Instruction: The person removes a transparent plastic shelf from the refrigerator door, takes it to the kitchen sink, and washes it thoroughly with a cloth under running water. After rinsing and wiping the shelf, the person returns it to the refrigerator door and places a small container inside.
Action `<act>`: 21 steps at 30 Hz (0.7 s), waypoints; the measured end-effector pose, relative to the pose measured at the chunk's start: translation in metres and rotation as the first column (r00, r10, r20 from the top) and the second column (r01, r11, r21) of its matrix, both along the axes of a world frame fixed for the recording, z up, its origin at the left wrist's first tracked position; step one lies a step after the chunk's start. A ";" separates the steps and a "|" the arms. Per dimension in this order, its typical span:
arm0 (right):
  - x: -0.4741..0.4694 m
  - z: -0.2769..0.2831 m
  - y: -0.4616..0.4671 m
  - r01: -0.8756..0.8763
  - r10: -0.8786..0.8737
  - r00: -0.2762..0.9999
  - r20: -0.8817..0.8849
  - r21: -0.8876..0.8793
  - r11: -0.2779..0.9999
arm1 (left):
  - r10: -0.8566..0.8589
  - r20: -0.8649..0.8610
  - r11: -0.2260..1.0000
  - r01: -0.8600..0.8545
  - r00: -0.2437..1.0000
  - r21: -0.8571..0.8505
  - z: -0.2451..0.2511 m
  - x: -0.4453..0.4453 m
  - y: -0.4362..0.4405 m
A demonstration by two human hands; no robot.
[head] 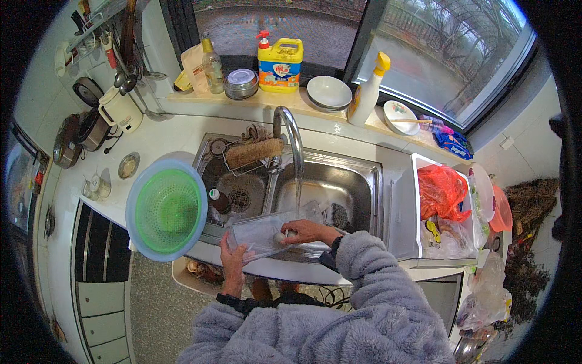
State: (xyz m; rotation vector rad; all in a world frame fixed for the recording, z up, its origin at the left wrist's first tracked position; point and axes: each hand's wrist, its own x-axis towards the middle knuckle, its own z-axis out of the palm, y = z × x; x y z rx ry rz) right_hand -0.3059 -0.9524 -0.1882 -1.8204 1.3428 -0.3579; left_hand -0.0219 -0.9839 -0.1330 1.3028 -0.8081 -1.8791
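Over the front rim of the double-bowl steel sink (377,200), my left hand (233,261) grips the near left end of a clear plastic box (259,232), tilted on its side. Inside the box, my right hand (305,231) pinches a small whitish wad (283,235), perhaps a scrubbing pad; my fingers partly cover it. A stream of water runs from the curved chrome faucet (294,136) down behind the box. A dark steel-wool scourer (339,215) lies in the right bowl. In the left bowl stands a brown bottle with a white cap (219,201).
A green colander (170,211) in a blue basin (136,227) overhangs the counter at left. A wire rack holds a brown sponge (253,153) behind the sink. At right, a white bin (404,218) contains red plastic bags (441,193). Bottles, bowls and a yellow detergent jug (280,66) line the sill.
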 end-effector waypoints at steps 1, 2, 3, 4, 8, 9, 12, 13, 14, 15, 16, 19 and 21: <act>0.001 0.000 0.000 0.001 -0.001 1.000 0.022 -0.004 1.000 | 0.007 0.006 1.000 -0.007 1.000 -0.030 0.000 0.000 0.000; 0.002 0.001 0.000 -0.001 0.001 1.000 0.012 0.001 1.000 | 0.019 0.001 0.998 -0.019 1.000 -0.061 -0.001 -0.001 0.000; 0.003 0.002 0.000 0.004 -0.002 0.997 0.071 -0.031 1.000 | 0.019 0.010 0.996 -0.018 1.000 -0.091 -0.002 -0.001 0.000; 0.003 0.003 0.001 0.007 -0.002 0.995 0.097 -0.051 0.999 | 0.025 -0.006 0.996 -0.026 1.000 -0.083 -0.004 -0.001 -0.001; 0.004 0.000 0.003 0.032 -0.012 0.979 0.205 -0.093 0.995 | -0.006 -0.019 0.998 0.005 1.000 -0.057 -0.005 -0.003 -0.003; 0.004 -0.003 0.004 0.077 -0.061 0.976 0.211 -0.068 0.995 | -0.025 0.006 0.999 0.025 1.000 -0.047 -0.005 -0.003 -0.003; 0.003 -0.016 0.006 0.208 -0.182 0.955 0.234 -0.092 0.974 | -0.016 -0.021 0.999 0.016 1.000 -0.045 -0.003 -0.005 -0.004; 0.001 -0.021 0.006 0.250 -0.224 0.947 0.230 -0.089 0.964 | -0.010 -0.043 0.998 0.006 0.999 -0.069 -0.003 -0.006 -0.004; -0.001 -0.027 0.006 0.288 -0.272 0.943 0.189 -0.061 0.956 | -0.006 -0.055 0.996 0.000 0.998 -0.094 -0.004 -0.007 -0.004; -0.003 -0.032 0.005 0.321 -0.299 0.930 0.212 -0.080 0.944 | -0.002 -0.066 0.993 -0.006 0.998 -0.117 -0.006 -0.007 -0.004; -0.005 -0.036 0.005 0.351 -0.331 0.923 0.198 -0.077 0.933 | 0.009 -0.056 0.991 -0.017 0.998 -0.130 -0.009 -0.008 -0.004; -0.010 -0.046 0.007 0.426 -0.412 0.900 0.146 -0.083 0.901 | 0.019 -0.016 0.989 -0.022 1.000 -0.148 -0.019 -0.010 -0.006; -0.013 -0.049 0.007 0.454 -0.447 0.888 0.109 -0.058 0.889 | -0.003 0.021 0.992 0.006 1.000 -0.128 -0.023 -0.009 -0.008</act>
